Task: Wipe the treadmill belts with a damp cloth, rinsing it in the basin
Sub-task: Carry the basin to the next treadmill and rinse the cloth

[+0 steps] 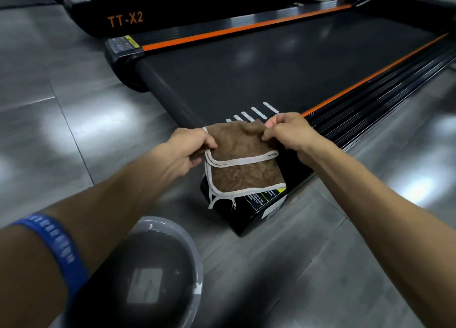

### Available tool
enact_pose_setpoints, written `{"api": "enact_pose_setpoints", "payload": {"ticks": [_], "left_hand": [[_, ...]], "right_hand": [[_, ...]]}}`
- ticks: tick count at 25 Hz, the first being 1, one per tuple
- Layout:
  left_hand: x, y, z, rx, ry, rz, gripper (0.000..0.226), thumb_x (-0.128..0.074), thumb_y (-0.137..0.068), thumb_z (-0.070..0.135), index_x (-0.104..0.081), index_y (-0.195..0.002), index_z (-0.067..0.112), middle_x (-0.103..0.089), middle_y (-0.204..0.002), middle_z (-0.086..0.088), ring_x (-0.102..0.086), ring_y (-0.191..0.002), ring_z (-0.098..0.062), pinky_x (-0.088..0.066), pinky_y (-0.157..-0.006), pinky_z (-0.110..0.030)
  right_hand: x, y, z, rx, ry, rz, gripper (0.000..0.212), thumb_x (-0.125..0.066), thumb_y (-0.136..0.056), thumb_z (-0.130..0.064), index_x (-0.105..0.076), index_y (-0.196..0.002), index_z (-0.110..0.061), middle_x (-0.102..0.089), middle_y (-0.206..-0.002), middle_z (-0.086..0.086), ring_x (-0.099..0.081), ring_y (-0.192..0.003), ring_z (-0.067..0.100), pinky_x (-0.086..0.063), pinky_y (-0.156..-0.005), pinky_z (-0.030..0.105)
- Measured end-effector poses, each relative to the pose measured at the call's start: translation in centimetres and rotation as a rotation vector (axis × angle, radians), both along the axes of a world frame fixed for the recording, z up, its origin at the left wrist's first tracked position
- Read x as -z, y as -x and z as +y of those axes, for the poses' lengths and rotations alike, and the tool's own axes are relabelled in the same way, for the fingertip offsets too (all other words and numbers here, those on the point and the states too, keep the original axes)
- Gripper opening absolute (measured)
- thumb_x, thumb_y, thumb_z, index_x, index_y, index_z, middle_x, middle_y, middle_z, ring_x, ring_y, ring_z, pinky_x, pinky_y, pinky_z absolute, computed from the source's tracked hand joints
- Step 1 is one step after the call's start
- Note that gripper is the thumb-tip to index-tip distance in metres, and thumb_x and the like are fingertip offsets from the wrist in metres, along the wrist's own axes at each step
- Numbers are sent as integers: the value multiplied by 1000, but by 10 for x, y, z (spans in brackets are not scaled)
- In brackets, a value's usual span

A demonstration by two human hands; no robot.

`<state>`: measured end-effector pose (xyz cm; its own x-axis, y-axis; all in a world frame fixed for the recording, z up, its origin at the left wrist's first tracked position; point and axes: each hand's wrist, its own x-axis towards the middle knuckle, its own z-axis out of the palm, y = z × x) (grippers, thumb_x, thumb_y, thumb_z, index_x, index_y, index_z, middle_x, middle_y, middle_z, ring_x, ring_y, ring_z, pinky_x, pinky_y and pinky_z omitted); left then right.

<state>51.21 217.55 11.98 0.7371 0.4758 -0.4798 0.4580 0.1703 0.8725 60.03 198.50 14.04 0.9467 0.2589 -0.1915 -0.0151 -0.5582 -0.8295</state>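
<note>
Left hand (190,147) pinches the cloth's (243,162) 9 o'clock edge; right hand (288,132) pinches its 1 o'clock corner. Cloth hangs over the belt's (283,63) near end; basin (197,261) at 7 o'clock.

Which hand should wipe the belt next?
Probably the right hand. It pinches the cloth's far edge, nearest the belt. The left hand grips the near side, closer to the basin, so it suits rinsing better.
</note>
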Motion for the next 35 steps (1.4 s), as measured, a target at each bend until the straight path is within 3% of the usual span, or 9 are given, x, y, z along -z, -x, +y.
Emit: {"api": "enact_pose_setpoints", "payload": {"ticks": [6, 10, 14, 17, 19, 22, 25, 30, 35], "left_hand": [[-13, 56, 6, 457, -344, -428, 29, -75, -70, -14, -65, -86, 8, -66, -85, -13, -58, -76, -23, -52, -71, -26], [0, 76, 9, 889, -767, -499, 34, -58, -68, -11, -76, -79, 16, -71, -90, 2, -66, -84, -15, -52, -76, -35], [3, 72, -1, 603, -680, -422, 36, -61, -80, -9, -74, -88, 23, -71, -87, 5, -65, -81, -12, -51, -72, -21], [9, 64, -7, 589, -820, -316, 33, -75, -81, 30, -67, -113, 26, -61, -103, 6, -57, -94, -9, -46, -84, -23], [8, 59, -8, 637, -871, -233, 28, -77, -78, 34, -69, -104, 25, -58, -98, 8, -56, -92, -5, -45, -82, -25], [-4, 55, -10, 598, -674, -236, 17, -81, -74, 22, -66, -81, 18, -61, -82, 7, -56, -73, -3, -43, -70, -21], [-16, 51, -5, 418, -226, -277, 19, -77, -67, 19, -61, -78, 19, -68, -75, 3, -60, -73, -10, -47, -72, -27], [-36, 59, 15, 127, 199, -259, 34, -72, -78, 11, -67, -111, 6, -74, -99, -12, -69, -88, -26, -55, -77, -38], [-101, 63, 18, 94, 392, -280, 29, -67, -84, 17, -69, -111, 6, -73, -106, -15, -71, -95, -26, -57, -83, -38]], "right_hand": [[-6, 41, -39, -142, -455, -88, 45, -54, -76, 28, -51, -88, -15, -57, -70, 0, -51, -54, 1, -40, -52, 12], [10, 62, -63, -129, -137, -217, 44, -45, -73, 22, -61, -84, -18, -62, -77, 0, -52, -71, 6, -43, -69, 25], [21, 78, -51, -57, -10, -331, 14, -66, -84, -26, -65, -98, -29, -64, -96, -10, -58, -90, 9, -51, -86, 39], [19, 78, -39, -209, 398, -313, 57, -68, -81, -54, -54, -129, -26, -55, -117, -5, -50, -112, 16, -45, -91, 34], [12, 73, -31, -185, 421, -254, 39, -74, -75, -50, -63, -103, -25, -58, -103, -4, -56, -98, 16, -46, -72, 29], [4, 69, -26, -107, -18, -61, 30, -82, -71, -22, -53, -69, -20, -63, -70, -6, -60, -66, 10, -46, -54, 26], [-12, 72, -17, -95, -491, 176, 28, -74, -77, 0, -52, -75, -18, -65, -69, -1, -64, -65, 13, -50, -54, 24], [-42, 78, 13, -3, -659, 400, 38, -68, -78, 6, -64, -106, -18, -69, -93, 3, -69, -77, 18, -55, -65, 33], [-111, 99, 22, 31, -674, 601, 39, -67, -79, 0, -67, -118, -5, -70, -107, 14, -69, -96, 27, -56, -84, 45]]}}
